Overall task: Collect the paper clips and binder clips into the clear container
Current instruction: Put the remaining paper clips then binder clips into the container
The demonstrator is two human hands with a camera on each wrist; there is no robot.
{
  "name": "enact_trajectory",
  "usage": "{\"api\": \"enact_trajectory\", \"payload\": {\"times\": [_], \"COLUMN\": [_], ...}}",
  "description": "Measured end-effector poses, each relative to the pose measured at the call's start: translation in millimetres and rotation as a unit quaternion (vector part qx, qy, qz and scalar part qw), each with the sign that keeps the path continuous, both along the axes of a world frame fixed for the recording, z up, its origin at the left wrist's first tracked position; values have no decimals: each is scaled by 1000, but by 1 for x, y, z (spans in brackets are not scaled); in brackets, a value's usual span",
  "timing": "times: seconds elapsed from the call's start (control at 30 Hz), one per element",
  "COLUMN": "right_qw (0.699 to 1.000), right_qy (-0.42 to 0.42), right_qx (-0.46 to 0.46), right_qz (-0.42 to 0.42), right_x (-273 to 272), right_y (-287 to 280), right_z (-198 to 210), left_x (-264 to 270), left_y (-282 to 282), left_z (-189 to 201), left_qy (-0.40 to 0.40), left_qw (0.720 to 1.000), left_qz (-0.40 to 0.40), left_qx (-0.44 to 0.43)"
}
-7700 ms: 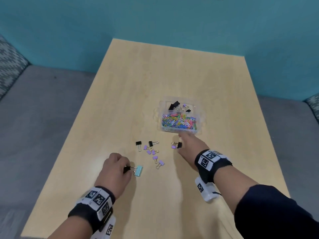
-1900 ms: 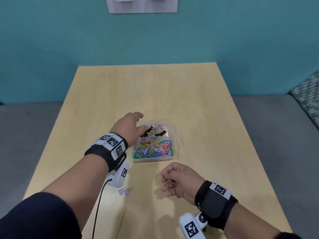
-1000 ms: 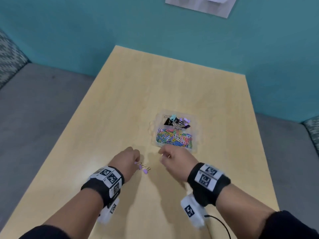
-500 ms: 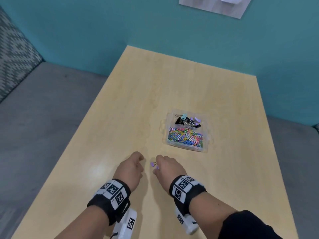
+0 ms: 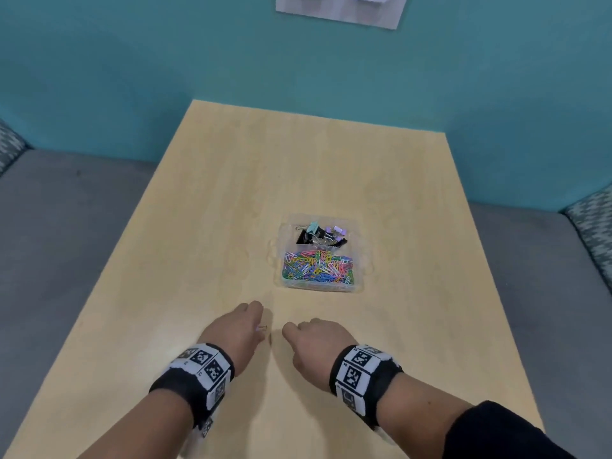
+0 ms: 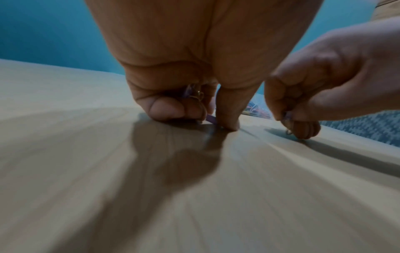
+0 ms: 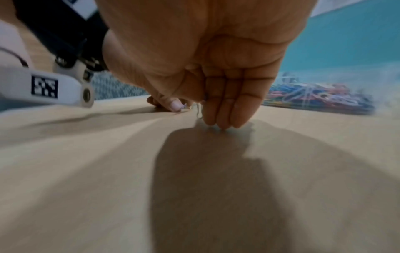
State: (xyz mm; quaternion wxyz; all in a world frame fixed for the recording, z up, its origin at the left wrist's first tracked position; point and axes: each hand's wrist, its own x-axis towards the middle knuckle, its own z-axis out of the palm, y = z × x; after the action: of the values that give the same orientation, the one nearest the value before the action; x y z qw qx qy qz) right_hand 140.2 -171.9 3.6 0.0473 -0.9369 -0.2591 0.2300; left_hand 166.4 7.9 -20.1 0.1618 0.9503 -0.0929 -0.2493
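Left hand (image 5: 235, 329): fingers curled, pinching purple binder clip (image 6: 211, 118) on table (image 5: 331, 167). Right hand (image 5: 316, 346): pinching 2nd purple clip (image 6: 288, 116). Clear container (image 5: 359, 286): paper clips, binder clips inside.

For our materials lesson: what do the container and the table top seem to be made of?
Container: probably clear, glossy plastic; the coloured clips show through its walls.
Table top: pale wood or wood-look laminate, smooth with a soft sheen; faint grain lines show, but which of the two is unclear.

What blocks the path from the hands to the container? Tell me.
Nothing visible. Bare table lies between the left hand, the right hand, each pinching a purple clip, and the open container.
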Motion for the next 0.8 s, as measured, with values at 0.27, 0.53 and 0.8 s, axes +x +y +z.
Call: {"api": "enact_trajectory", "payload": {"times": [0.27, 0.53, 0.8], "right_qw": [980, 893, 884], "right_qy": [52, 35, 56], "right_qx": [109, 222, 230], "right_qz": [-156, -390, -404], "right_x": [52, 147, 114], "right_y": [-51, -78, -88], "right_z": [37, 44, 56], "left_x": [-2, -7, 41], "left_y": [-1, -4, -29], "left_z": [1, -8, 23], "left_qy": [-6, 1, -73], "left_qw": [1000, 990, 981], "left_qz": [30, 130, 155], "left_qx": [-5, -49, -89]}}
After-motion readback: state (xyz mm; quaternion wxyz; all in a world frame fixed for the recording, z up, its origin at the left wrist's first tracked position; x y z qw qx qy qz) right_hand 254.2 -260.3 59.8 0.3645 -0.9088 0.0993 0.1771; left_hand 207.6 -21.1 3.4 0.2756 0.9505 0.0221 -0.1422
